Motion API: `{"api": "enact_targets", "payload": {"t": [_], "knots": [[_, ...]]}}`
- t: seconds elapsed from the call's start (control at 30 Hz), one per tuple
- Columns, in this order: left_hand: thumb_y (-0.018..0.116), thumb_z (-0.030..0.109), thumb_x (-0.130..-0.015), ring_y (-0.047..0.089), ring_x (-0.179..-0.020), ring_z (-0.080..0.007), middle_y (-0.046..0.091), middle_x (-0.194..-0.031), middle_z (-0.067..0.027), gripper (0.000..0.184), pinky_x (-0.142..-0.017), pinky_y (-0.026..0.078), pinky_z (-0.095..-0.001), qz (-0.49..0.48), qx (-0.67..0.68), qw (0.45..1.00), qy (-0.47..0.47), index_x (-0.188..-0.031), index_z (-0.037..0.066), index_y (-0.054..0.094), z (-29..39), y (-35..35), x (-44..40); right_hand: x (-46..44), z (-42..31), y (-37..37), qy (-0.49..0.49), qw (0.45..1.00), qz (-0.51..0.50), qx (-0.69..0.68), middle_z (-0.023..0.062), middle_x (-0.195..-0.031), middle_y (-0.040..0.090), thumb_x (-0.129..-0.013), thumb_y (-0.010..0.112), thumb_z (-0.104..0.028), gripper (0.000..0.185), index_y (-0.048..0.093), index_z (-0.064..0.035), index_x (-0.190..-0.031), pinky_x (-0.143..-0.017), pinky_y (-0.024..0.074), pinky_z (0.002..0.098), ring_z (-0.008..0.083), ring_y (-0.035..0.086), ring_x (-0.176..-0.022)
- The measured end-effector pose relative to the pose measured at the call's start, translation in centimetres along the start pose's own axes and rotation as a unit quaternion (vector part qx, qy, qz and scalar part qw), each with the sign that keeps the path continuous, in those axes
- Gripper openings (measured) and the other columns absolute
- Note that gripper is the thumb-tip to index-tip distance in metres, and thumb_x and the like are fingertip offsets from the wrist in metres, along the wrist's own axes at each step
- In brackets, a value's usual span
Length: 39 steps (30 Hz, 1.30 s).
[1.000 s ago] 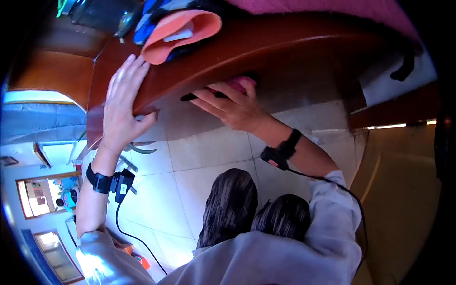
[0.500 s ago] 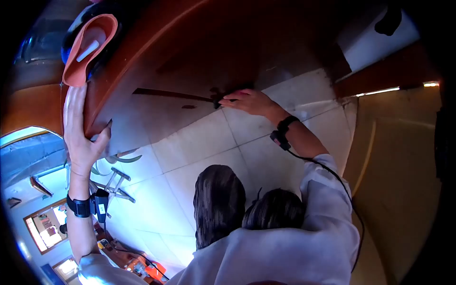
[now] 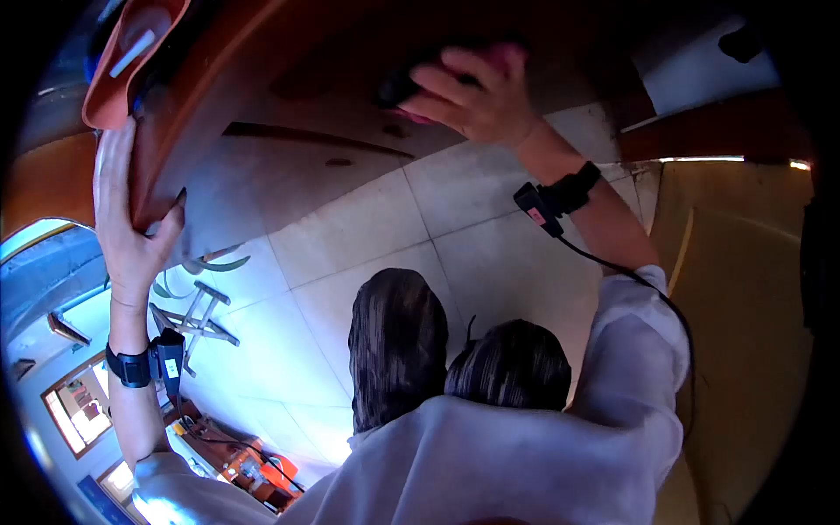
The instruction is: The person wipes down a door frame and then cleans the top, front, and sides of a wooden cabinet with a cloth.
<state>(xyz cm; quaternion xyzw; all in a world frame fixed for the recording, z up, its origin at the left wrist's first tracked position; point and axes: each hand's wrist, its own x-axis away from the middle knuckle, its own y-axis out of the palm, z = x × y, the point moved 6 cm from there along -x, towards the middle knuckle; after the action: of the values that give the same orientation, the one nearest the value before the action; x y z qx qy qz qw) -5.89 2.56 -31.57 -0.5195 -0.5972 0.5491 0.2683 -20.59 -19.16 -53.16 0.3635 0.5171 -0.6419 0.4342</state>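
Observation:
My left hand (image 3: 129, 236) rests along the rounded edge of a reddish-brown wooden piece of furniture (image 3: 206, 179), fingers stretched out and thumb apart. Its fingertips reach a salmon-coloured, open-mouthed holder (image 3: 107, 101) with a white stick-like piece (image 3: 133, 54) inside. At the dark underside or front panel, my right hand (image 3: 486, 96) is closed around a pink and dark cloth (image 3: 422, 115). The cloth is pressed against or very near the wood; shadow hides the exact contact. A long dark slot (image 3: 297, 136) runs across the panel.
Pale floor tiles (image 3: 350, 210) lie below, with my knees (image 3: 398, 350) over them. A folding stool frame (image 3: 199, 324) stands at lower left, near long green leaves (image 3: 219, 262). A tan panel (image 3: 744, 262) is on the right. Cables trail from both wrist devices.
My right hand has moved up and deeper over the dark panel with the cloth, away from the slot's end. My left hand stays on the edge; the view has shifted slightly.

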Motion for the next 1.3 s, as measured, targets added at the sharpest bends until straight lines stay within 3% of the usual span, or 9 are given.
{"api": "enact_targets", "payload": {"t": [0.13, 0.4, 0.53, 0.77, 0.87, 0.93, 1.07, 1.23, 1.3], "knots": [[0.061, 0.009, -0.062, 0.035, -0.129, -0.0302, 0.038, -0.139, -0.0088, 0.076, -0.106, 0.029, -0.0441, 0.0, -0.022, 1.0, 0.0, -0.134, 0.018, 0.04, -0.3, -0.1, 0.2, 12.5, -3.7, 5.0, -0.024, 0.914, -0.362, -0.18, -0.0106, -0.143, 0.029, -0.082, 0.049, -0.007, 0.065, 0.031, -0.0327, -0.138, -0.098, 0.0391, 0.0309, 0.0087, 0.032, -0.127], [0.062, 0.006, -0.065, 0.035, -0.129, -0.0293, 0.037, -0.14, -0.0079, 0.074, -0.106, 0.029, -0.0449, 0.001, -0.01, 1.0, 0.0, -0.135, 0.02, 0.04, -0.6, 0.1, 0.1, 12.3, -0.8, 2.4, -0.094, 0.894, -0.416, -0.135, -0.0057, -0.137, 0.041, -0.08, 0.05, -0.008, 0.054, 0.044, -0.0245, -0.131, -0.099, 0.0309, 0.0231, 0.0079, 0.038, -0.123], [0.063, 0.005, -0.067, 0.035, -0.129, -0.0294, 0.037, -0.14, -0.0093, 0.075, -0.106, 0.029, -0.0451, -0.012, -0.011, 1.0, -0.009, -0.136, 0.019, 0.037, -1.2, 0.5, 0.6, 3.8, 4.1, -2.2, -0.138, 0.98, -0.125, 0.067, -0.0011, -0.141, 0.034, -0.082, 0.059, -0.031, 0.047, 0.047, -0.0277, -0.127, -0.1, 0.0233, 0.0516, 0.0226, 0.033, -0.128], [0.064, 0.009, -0.067, 0.036, -0.128, -0.0305, 0.038, -0.139, -0.0109, 0.075, -0.106, 0.03, -0.0452, -0.019, -0.046, 0.999, 0.017, -0.137, 0.018, 0.035, -1.4, 0.4, 0.7, 9.4, 4.1, 0.2, 0.165, 0.981, 0.081, 0.059, 0.0206, -0.143, 0.019, -0.09, 0.048, -0.038, 0.048, 0.036, -0.017, -0.131, -0.105, 0.0154, 0.0538, 0.0415, 0.02, -0.131], [0.064, 0.01, -0.067, 0.036, -0.128, -0.0307, 0.039, -0.138, -0.0107, 0.076, -0.106, 0.029, -0.0456, -0.026, -0.033, 0.999, 0.009, -0.137, 0.018, 0.035, -1.7, 0.6, 0.8, 15.1, -0.5, 3.9, 0.412, 0.91, 0.047, 0.013, 0.0219, -0.145, 0.011, -0.093, 0.041, -0.038, 0.057, 0.021, -0.0115, -0.139, -0.108, 0.0114, 0.0527, 0.0403, 0.015, -0.133], [0.064, 0.009, -0.066, 0.036, -0.128, -0.0305, 0.038, -0.138, -0.0107, 0.076, -0.106, 0.029, -0.0455, -0.022, -0.029, 0.999, 0.0, -0.137, 0.018, 0.036, -1.5, 0.6, 0.8, 17.5, -2.0, 5.3, 0.66, 0.745, 0.09, -0.039, 0.0195, -0.147, 0.008, -0.094, 0.035, -0.04, 0.062, 0.012, -0.0093, -0.142, -0.109, 0.0132, 0.0477, 0.0359, 0.013, -0.135], [0.063, 0.007, -0.064, 0.034, -0.129, -0.0301, 0.038, -0.139, -0.0105, 0.076, -0.107, 0.028, -0.0441, -0.012, -0.027, 0.999, 0.015, -0.135, 0.017, 0.039, -0.2, 0.3, 0.1, 17.8, -2.5, 5.6, 0.774, 0.54, 0.253, -0.212, 0.0176, -0.147, 0.011, -0.094, 0.033, -0.043, 0.066, 0.01, -0.0071, -0.143, -0.109, 0.0123, 0.049, 0.0338, 0.014, -0.135], [0.065, 0.006, -0.06, 0.028, -0.133, -0.0277, 0.035, -0.141, -0.0104, 0.079, -0.109, 0.023, -0.0428, -0.008, 0.006, 1.0, 0.029, -0.135, 0.014, 0.039, 1.4, -1.2, -0.8, 17.1, -4.2, 7.6, 0.865, 0.142, 0.165, -0.452, 0.0162, -0.134, 0.035, -0.092, 0.039, -0.03, 0.046, 0.035, -0.0052, -0.13, -0.099, 0.0368, 0.0449, 0.0308, 0.04, -0.119], [0.065, 0.005, -0.06, 0.027, -0.133, -0.0267, 0.035, -0.141, -0.0102, 0.079, -0.109, 0.022, -0.0427, -0.001, 0.003, 0.999, 0.05, -0.134, 0.013, 0.039, 1.2, -1.3, -0.6, 11.6, -5.1, 6.6, 0.861, 0.101, 0.156, -0.473, 0.0147, -0.126, 0.042, -0.093, 0.038, -0.028, 0.037, 0.04, -0.0054, -0.123, -0.095, 0.0411, 0.0454, 0.0296, 0.045, -0.112]]}}
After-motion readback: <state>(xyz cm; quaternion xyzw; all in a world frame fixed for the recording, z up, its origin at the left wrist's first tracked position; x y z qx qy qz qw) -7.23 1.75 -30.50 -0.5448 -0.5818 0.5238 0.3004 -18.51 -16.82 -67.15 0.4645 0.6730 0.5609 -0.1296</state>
